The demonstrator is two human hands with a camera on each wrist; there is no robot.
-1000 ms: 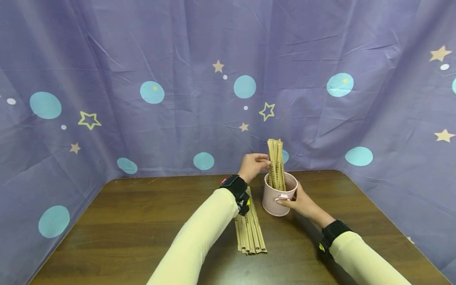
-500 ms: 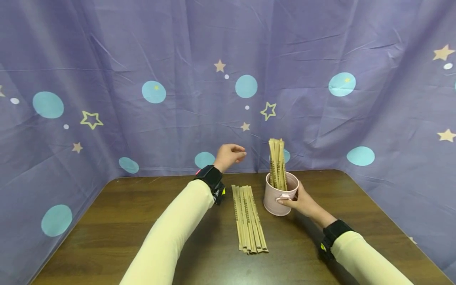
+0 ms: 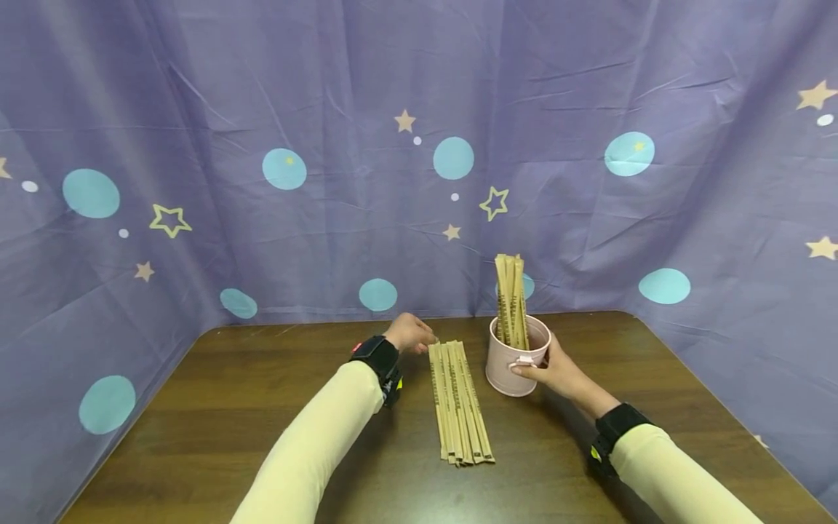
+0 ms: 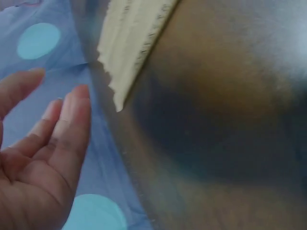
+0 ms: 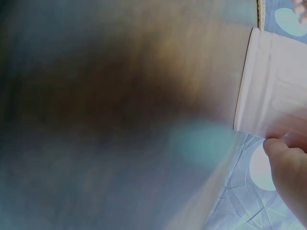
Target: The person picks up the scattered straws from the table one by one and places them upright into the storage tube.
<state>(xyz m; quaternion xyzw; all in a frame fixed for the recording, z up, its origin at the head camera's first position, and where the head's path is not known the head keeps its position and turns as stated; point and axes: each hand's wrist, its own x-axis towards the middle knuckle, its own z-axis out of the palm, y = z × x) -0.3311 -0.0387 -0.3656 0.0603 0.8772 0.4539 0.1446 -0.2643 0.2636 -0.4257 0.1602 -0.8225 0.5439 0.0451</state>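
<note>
A pink cup (image 3: 514, 362) stands on the brown table (image 3: 262, 407) with several paper-wrapped sticks (image 3: 511, 300) upright in it. My right hand (image 3: 550, 365) grips the cup's near right side; the cup's wall (image 5: 268, 86) shows in the right wrist view. A row of several wrapped sticks (image 3: 458, 402) lies flat on the table left of the cup. My left hand (image 3: 411, 333) hovers at the far left end of that row, its fingers loosely bent and holding nothing. The left wrist view shows the fingers (image 4: 53, 139) relaxed beside the stick ends (image 4: 129, 43).
A purple curtain (image 3: 327, 145) with blue dots and stars hangs close behind and beside the table. The table's left and right edges run along the curtain. Bare wood lies left of the flat sticks.
My left hand left the sticks in the cup, swung up and left, then dropped to the far end of the flat row. The right hand and cup stayed put.
</note>
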